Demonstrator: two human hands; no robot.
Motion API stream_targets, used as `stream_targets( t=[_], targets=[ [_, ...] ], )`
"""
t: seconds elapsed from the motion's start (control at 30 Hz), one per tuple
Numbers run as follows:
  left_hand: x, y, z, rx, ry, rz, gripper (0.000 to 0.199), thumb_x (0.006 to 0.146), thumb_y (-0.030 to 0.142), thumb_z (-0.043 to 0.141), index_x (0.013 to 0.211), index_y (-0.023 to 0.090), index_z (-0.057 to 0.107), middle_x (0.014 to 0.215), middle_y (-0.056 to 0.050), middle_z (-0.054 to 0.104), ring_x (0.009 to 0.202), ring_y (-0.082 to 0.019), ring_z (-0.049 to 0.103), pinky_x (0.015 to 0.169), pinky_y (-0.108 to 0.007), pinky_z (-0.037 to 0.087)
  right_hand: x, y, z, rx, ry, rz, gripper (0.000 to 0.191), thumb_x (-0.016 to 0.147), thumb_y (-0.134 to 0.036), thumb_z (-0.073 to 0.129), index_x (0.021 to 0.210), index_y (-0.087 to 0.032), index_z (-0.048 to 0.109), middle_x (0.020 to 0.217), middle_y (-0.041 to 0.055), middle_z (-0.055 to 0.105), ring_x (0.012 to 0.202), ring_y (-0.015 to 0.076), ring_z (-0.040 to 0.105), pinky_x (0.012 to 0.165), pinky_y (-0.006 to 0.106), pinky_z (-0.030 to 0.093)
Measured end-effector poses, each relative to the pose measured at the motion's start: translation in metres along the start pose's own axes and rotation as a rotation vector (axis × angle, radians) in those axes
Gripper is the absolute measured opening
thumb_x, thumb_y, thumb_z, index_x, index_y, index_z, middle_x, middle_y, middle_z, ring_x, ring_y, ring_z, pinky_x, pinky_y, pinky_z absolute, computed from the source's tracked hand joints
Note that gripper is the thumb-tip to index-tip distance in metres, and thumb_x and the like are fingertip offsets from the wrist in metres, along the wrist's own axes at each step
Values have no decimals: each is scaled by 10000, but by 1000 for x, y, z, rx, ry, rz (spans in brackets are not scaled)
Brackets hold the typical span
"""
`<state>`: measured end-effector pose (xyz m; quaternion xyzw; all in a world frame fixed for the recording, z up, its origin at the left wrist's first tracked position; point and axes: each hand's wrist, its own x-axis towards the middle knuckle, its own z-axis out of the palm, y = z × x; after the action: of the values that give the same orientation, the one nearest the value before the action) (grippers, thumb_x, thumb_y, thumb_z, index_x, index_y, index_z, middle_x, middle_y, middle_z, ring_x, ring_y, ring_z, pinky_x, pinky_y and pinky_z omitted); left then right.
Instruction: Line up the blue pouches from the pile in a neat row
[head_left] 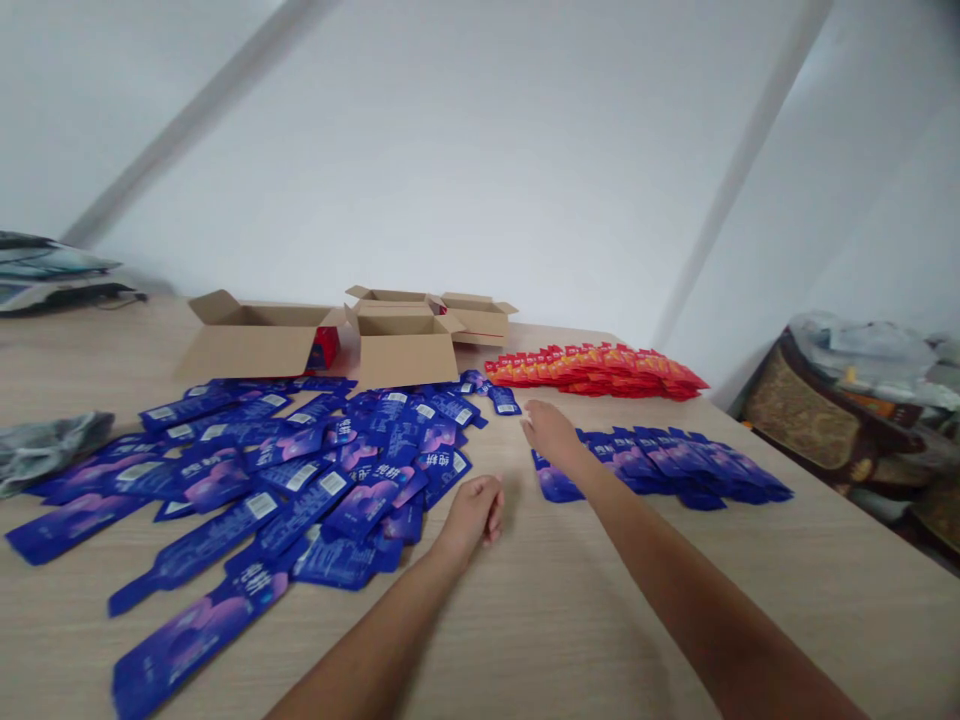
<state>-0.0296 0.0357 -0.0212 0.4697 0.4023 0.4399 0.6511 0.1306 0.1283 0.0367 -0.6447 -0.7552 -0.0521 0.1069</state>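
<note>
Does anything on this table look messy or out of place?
Yes. The loose blue packets on the left lie scattered and overlapping at all angles, while the blue row by the right hand and the red row are neatly overlapped. The left hand rests at the heap's edge.

The lowest blue sachet (pixel 187 640) is cut by the bottom edge; print on the sachets is unreadable.

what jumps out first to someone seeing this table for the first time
A loose heap of blue sachets sprawls across the left of the wooden table. On the right, blue sachets lie in a neat overlapping row, with a red row behind it. The right hand reaches to the blue row's near end; the left hand rests curled by the heap.
</note>
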Motion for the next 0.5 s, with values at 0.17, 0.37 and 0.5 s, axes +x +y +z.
stream_targets(
  t=[0.17, 0.37, 0.5],
  targets=[
    [0, -2, 0, 10, 4, 24, 387, 756, 553, 459, 597, 201, 429, 322, 89, 353, 244, -75, 345, 264, -167, 195, 60, -26, 37, 5, -81, 24, 539, 837, -279, 503, 1310, -50, 386, 1304, 220, 460, 1217, 272, 415, 968, 340, 340],
    [1, -4, -1, -31, 11, 22, 392, 760, 559, 458, 603, 202, 424, 323, 87, 357, 251, -75, 353, 259, -163, 194, 76, -43, 55, 24, -136, 68, 495, 887, -259, 404, 1316, -15, 362, 1189, 261, 540, 1083, 308, 547, 863, 399, 427],
    [6, -3, -5, -66, 118, 86, 377, 770, 536, 464, 607, 199, 425, 333, 90, 355, 256, -68, 343, 266, -163, 200, 47, -64, 55, 43, -152, -50, 354, 862, -93, 357, 1174, -4, 496, 1082, 281, 587, 1036, 306, 581, 848, 382, 433]
  ],
)
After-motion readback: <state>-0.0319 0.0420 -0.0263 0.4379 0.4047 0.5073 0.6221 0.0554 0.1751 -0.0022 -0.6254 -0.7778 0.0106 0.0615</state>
